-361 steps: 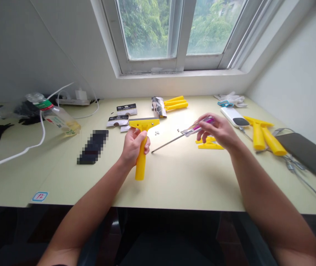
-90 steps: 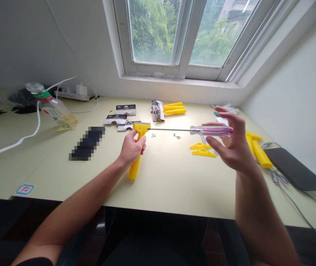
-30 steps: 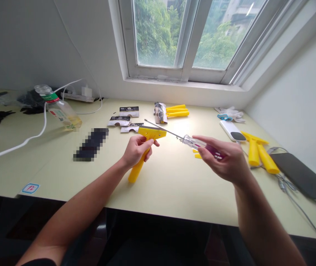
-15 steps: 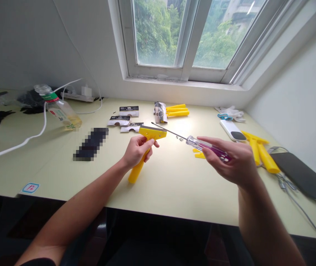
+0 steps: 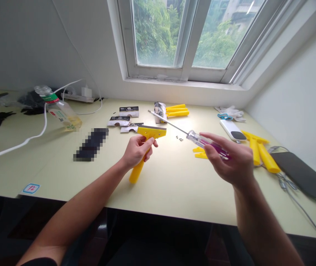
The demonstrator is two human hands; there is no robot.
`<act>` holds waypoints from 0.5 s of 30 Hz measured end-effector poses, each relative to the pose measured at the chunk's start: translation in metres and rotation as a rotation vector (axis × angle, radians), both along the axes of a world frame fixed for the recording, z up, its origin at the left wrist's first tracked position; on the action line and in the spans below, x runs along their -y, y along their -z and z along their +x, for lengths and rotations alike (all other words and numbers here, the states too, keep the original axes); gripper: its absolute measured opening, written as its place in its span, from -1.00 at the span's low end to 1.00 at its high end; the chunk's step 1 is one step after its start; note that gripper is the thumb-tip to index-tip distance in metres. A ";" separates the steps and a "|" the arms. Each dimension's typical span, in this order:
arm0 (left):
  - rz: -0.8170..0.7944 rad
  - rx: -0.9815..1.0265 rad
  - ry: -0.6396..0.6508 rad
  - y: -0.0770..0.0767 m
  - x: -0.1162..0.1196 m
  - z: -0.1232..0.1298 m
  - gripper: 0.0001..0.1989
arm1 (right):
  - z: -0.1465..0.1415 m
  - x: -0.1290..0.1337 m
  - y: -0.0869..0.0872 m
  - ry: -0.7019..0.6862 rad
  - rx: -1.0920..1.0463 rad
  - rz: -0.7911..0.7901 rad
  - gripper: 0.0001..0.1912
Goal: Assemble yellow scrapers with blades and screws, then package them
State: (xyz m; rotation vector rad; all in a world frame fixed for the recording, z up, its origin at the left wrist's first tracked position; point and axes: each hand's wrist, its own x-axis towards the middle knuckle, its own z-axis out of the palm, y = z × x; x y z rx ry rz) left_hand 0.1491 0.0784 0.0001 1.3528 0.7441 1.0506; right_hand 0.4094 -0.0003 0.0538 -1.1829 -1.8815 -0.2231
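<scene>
Head view, right hand (image 5: 231, 160), screwdriver (image 5: 199, 140) seemingly half-hidden

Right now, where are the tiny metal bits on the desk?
In the head view, the metal bits lie on the desk below the screwdriver shaft, right of the yellow scraper in the left hand.

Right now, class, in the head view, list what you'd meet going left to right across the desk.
Bottle, left hand, metal bits, right hand, yellow scrapers, dark tablet.
</scene>
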 end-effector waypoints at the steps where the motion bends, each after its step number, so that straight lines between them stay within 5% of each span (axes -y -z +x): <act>1: -0.010 0.029 0.003 -0.001 0.000 -0.001 -0.73 | 0.000 -0.003 0.003 0.043 -0.025 -0.020 -0.71; 4: -0.080 0.128 0.075 -0.003 -0.002 -0.005 -0.74 | -0.001 -0.015 0.015 0.050 -0.062 -0.214 -0.71; 9: -0.154 0.240 0.225 -0.005 -0.002 -0.012 -0.76 | -0.005 -0.030 0.039 -0.176 -0.076 -0.543 -0.64; 15: -0.244 0.383 0.284 -0.007 -0.005 -0.013 -0.57 | -0.033 -0.034 0.066 -0.232 0.252 -0.628 -0.78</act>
